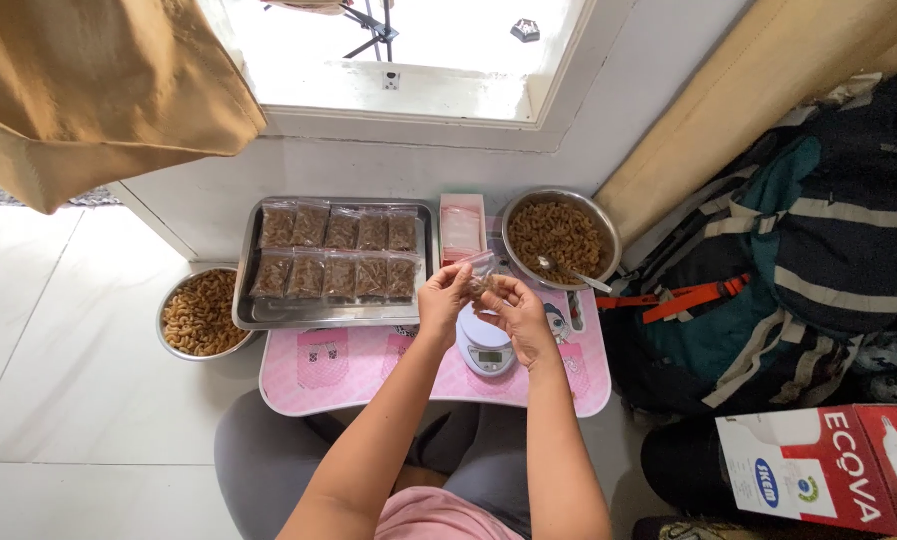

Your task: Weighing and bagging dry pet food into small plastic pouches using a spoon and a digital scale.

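two hands pinching a small clear bag above a scale on a pink table

seen from above, a white tiled floor (58, 330) fills the left of the view, and a pile of dark striped bags (808, 250) with an orange strap fills the right. a tan cloth (78, 90) hangs at top left beside a bright window (408, 50). in the middle stands a small pink table (368, 375), with the person's grey-clad knees under its near edge.

on the table's left half sits a steel tray (333, 312) holding two rows of filled clear packets of brown pasta (333, 250), lying flat and touching side by side. on the floor just left of the tray is a steel bowl of curled pasta (200, 312). at the table's far right is a larger steel bowl of pasta (558, 238) with a spoon (573, 275) resting in it. between tray and large bowl sits a pink box of empty bags (462, 228). a small white kitchen scale (486, 345) stands near the table's middle.

the left hand (443, 298) and right hand (513, 308) meet just above the scale, both closed in a pinch on a small clear bag (480, 268), which is raised off the table and partly hidden by the fingers. the bag appears to hold some brown pasta.
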